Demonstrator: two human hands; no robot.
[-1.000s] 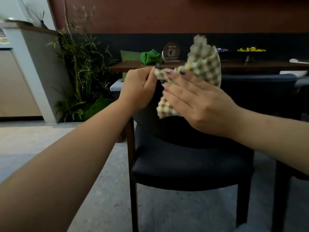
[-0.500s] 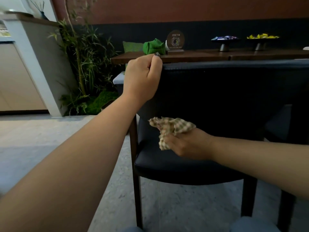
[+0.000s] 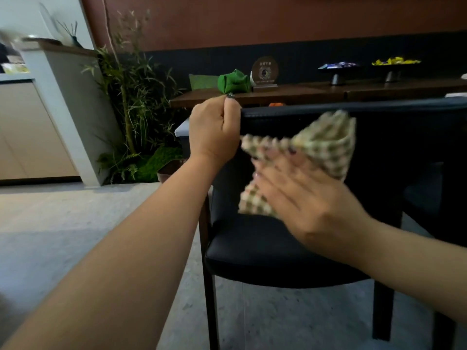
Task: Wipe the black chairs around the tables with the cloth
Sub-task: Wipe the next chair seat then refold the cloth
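Now your left hand (image 3: 214, 130) is curled around the top left corner of the black chair (image 3: 252, 251) backrest and grips it. Your right hand (image 3: 307, 195) has straight fingers and presses the checkered cloth (image 3: 326, 142) flat against the front of the backrest, under the top edge. Behind the chair stands the wooden table (image 3: 316, 90)
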